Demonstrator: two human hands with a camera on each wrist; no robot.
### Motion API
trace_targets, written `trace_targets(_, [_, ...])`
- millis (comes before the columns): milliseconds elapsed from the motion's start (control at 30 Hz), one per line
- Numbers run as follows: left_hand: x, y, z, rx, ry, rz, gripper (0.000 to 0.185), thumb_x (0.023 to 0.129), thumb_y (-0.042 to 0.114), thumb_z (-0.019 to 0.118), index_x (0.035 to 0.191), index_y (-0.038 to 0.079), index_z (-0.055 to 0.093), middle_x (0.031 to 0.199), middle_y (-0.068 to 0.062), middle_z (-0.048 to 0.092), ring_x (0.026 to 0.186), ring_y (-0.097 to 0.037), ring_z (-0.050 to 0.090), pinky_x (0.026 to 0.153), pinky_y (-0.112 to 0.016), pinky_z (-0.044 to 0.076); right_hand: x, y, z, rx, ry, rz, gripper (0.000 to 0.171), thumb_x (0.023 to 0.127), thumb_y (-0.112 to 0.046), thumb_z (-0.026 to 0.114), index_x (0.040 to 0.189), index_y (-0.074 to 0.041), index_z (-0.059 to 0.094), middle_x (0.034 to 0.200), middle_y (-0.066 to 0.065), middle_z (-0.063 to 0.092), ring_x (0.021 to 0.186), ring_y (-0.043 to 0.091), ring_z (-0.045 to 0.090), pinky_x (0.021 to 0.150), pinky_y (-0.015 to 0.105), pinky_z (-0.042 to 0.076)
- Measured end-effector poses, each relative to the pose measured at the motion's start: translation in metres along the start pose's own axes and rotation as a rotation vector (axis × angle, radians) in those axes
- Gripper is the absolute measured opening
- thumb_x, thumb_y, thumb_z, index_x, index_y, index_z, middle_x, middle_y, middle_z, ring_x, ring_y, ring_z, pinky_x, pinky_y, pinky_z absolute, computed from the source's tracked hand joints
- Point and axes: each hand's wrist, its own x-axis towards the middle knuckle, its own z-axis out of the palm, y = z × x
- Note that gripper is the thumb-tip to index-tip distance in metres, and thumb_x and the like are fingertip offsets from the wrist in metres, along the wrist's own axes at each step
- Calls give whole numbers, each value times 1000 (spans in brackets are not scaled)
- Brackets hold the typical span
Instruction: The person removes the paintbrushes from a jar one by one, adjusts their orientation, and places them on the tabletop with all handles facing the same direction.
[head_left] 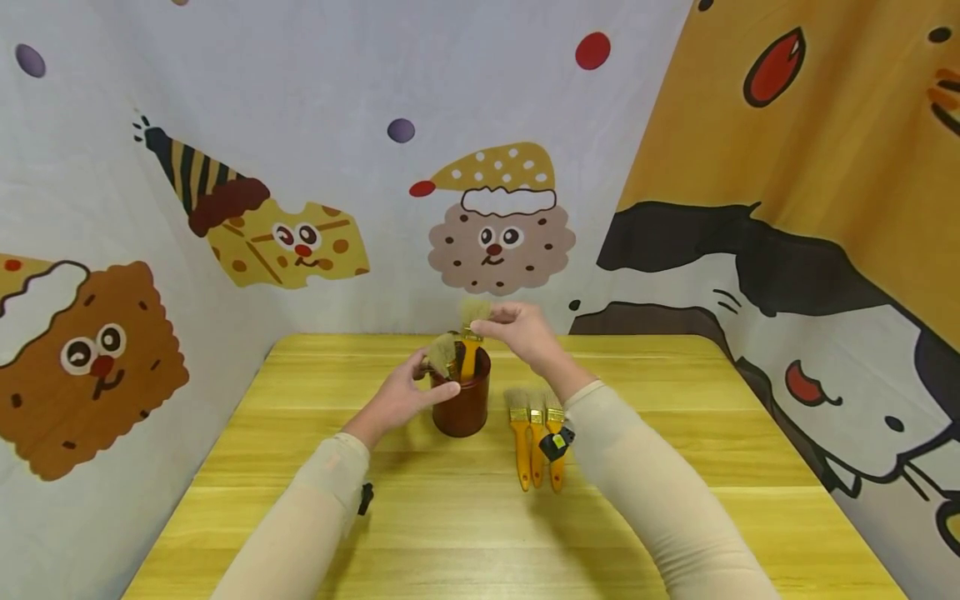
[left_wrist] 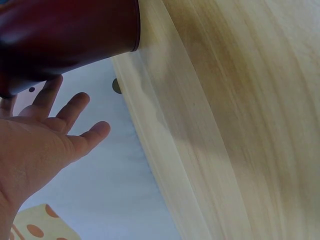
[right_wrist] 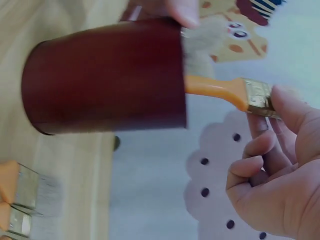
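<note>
A dark red cylindrical pen holder (head_left: 460,410) stands upright on the table. Around its upper left side my left hand (head_left: 401,396) grips it, thumb in front near the rim; some of that hand's other fingers spread loosely in the left wrist view. My right hand (head_left: 521,333) pinches a paintbrush (right_wrist: 215,88) by its metal ferrule, bristles up. The orange handle reaches down into the pen holder, its lower end hidden by the wall. Other pale bristles (head_left: 442,354) stick out of the mouth on the left.
To the right of the pen holder, three paintbrushes (head_left: 521,442) with orange handles lie side by side, bristles pointing away, partly beneath the right forearm. The wood-grain table (head_left: 450,533) ends at the back against a cartoon-printed curtain (head_left: 330,100).
</note>
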Motion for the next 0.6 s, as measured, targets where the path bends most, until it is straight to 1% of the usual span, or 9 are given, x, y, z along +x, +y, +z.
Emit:
trace_targets(33, [0, 0, 0, -2, -1, -3, 80, 84, 59, 71, 150, 46, 28, 150, 4, 44, 143, -33, 39, 108, -60, 40, 0, -2, -5, 19, 20, 11, 51, 80, -51, 79, 121, -23, 70, 137, 1, 61, 126, 25, 57, 107, 51, 45])
trace_targets(133, [0, 1, 0, -4, 2, -13, 81, 84, 58, 72, 151, 44, 28, 151, 2, 43, 144, -34, 38, 109, -60, 39, -2, -8, -20, 69, 74, 39, 58, 80, -55, 78, 127, -24, 67, 138, 1, 59, 125, 25, 57, 108, 50, 44])
trace_targets(233, [0, 0, -1, -6, 2, -16, 82, 84, 57, 73, 151, 44, 27, 151, 1, 43, 145, -34, 37, 110, -59, 38, -4, -9, -37, 122, 118, 52, 63, 80, -57, 76, 132, -22, 63, 132, -1, 61, 113, 22, 57, 103, 45, 47])
trace_targets(300, [-1, 0, -1, -8, -2, -11, 82, 84, 56, 73, 151, 44, 27, 150, 2, 44, 144, -32, 38, 110, -59, 39, -5, -7, -47, 167, 139, 53, 62, 81, -55, 76, 131, -20, 63, 122, 0, 61, 101, 21, 55, 96, 39, 48])
trace_targets(333, [-1, 0, -1, -11, -5, -8, 81, 84, 56, 73, 151, 45, 27, 150, 3, 44, 144, -31, 38, 110, -58, 39, -6, -6, -51, 188, 146, 52, 60, 82, -54, 75, 129, -18, 63, 114, 1, 61, 94, 21, 52, 91, 37, 47])
trace_targets(400, [-1, 0, -1, -19, -11, -1, 81, 84, 55, 73, 150, 46, 27, 149, 5, 44, 143, -29, 39, 110, -58, 39, -7, -1, -60, 209, 164, 60, 53, 83, -52, 75, 121, -17, 65, 104, -1, 57, 87, 21, 49, 82, 35, 44])
trace_targets(433, [-1, 0, -1, -22, -13, 2, 80, 84, 55, 73, 150, 46, 27, 148, 6, 44, 143, -28, 39, 110, -57, 39, -8, 1, -63, 213, 168, 62, 47, 84, -51, 75, 114, -16, 66, 98, -1, 55, 84, 21, 47, 79, 34, 43])
trace_targets(533, [-2, 0, -1, -27, -18, 10, 80, 85, 54, 73, 150, 47, 27, 148, 6, 45, 142, -26, 40, 109, -57, 40, -12, 11, -72, 190, 179, 82, 39, 84, -50, 76, 93, -14, 63, 87, -1, 48, 80, 21, 45, 72, 32, 42])
trace_targets(600, [-1, -1, -1, -27, -19, 16, 80, 85, 54, 73, 150, 46, 27, 148, 5, 45, 142, -27, 40, 109, -57, 40, -14, 19, -76, 173, 177, 94, 40, 84, -49, 76, 87, -13, 60, 84, 0, 46, 78, 20, 44, 70, 32, 42])
